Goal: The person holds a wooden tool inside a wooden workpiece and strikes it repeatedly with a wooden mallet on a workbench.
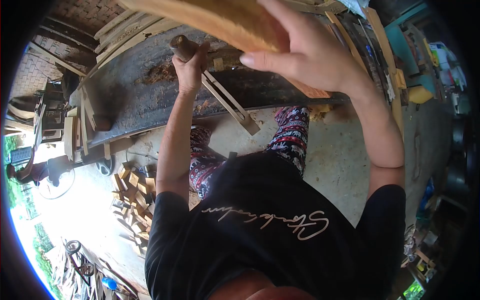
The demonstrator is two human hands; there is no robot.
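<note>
My left hand (190,75) is closed around a dark, rounded wooden handle (184,47), its blunt end facing up; the rest of the tool is hidden. Just below that fist, a pale slotted wooden strip (227,100) slants over the near edge of the dark workbench (135,75). My right hand (320,55) grips a long wooden board (215,22), thumb stretched along its near side and fingers partly out of view. The board is raised over the bench, slanting from the top left down toward my right wrist. A small wood block (218,64) sits on the bench between my hands.
Long planks (125,30) lie along the bench's far side. More strips and tools (372,55) crowd its right end. Cut wood blocks (135,200) are heaped on the floor at left, near a standing fan (56,182). My legs (290,135) are close to the bench edge.
</note>
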